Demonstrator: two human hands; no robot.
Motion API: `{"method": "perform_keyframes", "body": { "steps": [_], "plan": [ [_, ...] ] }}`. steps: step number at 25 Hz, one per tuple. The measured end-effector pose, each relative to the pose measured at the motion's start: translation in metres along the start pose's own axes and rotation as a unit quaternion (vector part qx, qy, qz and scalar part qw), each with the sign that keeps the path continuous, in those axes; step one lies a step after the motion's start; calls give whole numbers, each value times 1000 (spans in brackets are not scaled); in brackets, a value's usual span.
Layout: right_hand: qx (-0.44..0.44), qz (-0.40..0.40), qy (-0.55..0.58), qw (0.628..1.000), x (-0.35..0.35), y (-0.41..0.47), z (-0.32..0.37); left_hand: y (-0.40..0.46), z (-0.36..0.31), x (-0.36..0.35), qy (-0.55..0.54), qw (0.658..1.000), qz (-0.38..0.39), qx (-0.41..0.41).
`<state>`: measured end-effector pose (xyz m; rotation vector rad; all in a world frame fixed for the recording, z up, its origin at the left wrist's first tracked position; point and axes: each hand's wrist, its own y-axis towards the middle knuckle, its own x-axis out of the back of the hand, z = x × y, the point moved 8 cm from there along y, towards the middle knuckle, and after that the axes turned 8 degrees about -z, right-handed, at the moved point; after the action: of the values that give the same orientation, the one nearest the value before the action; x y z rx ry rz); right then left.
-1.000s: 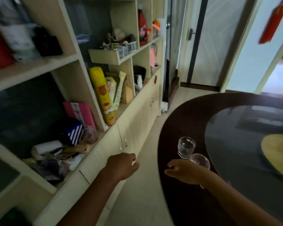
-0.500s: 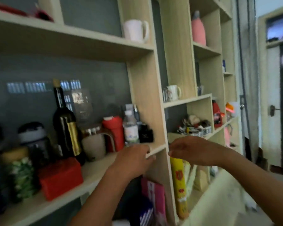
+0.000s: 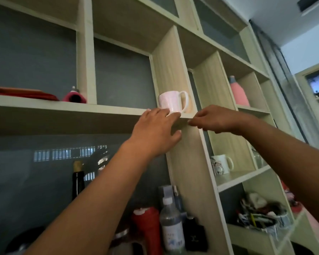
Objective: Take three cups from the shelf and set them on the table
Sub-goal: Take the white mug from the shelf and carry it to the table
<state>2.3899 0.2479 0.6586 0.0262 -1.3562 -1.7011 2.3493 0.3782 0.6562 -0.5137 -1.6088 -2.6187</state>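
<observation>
A pale pink mug (image 3: 170,102) with its handle to the right stands at the right end of a high shelf board (image 3: 66,108). My left hand (image 3: 156,132) reaches up just below it, fingers spread, fingertips at the mug's base on the shelf edge; it holds nothing. My right hand (image 3: 215,119) hovers to the right of the mug at the upright panel, fingers loosely apart and empty. A white mug (image 3: 223,163) sits on a lower shelf to the right. The table is out of view.
A pink bottle (image 3: 238,93) stands in a right-hand compartment. Below my arms are a wine bottle (image 3: 78,178), a red flask (image 3: 148,229) and a clear plastic bottle (image 3: 171,225). Red items (image 3: 26,92) lie on the high shelf at left.
My view has swung up from the table with two glasses to the upper shelves. Both hands have risen from waist height to the high shelf, the left one arriving at the pink mug.
</observation>
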Motion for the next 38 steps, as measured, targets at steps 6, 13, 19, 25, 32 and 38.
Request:
{"method": "perform_keyframes", "body": {
  "steps": [6,13,19,25,32,38],
  "plan": [
    [17,-108,47,993,13,94,-17,48,21,-84,155,987,27,-30],
    [-74,-182,212,957,5,157,-43,45,31,-107,218,973,-61,-31],
    [-141,-100,275,946,2,178,-48,43,28,-104,223,971,-81,-35],
    [-204,4,292,934,-22,179,-39,42,27,-101,221,971,-80,-38],
    [-255,-7,385,887,-25,179,-27,44,26,-101,210,975,-61,-35],
    [-219,-59,372,900,1,162,-26,43,25,-97,196,980,-23,-37]
  ]
}}
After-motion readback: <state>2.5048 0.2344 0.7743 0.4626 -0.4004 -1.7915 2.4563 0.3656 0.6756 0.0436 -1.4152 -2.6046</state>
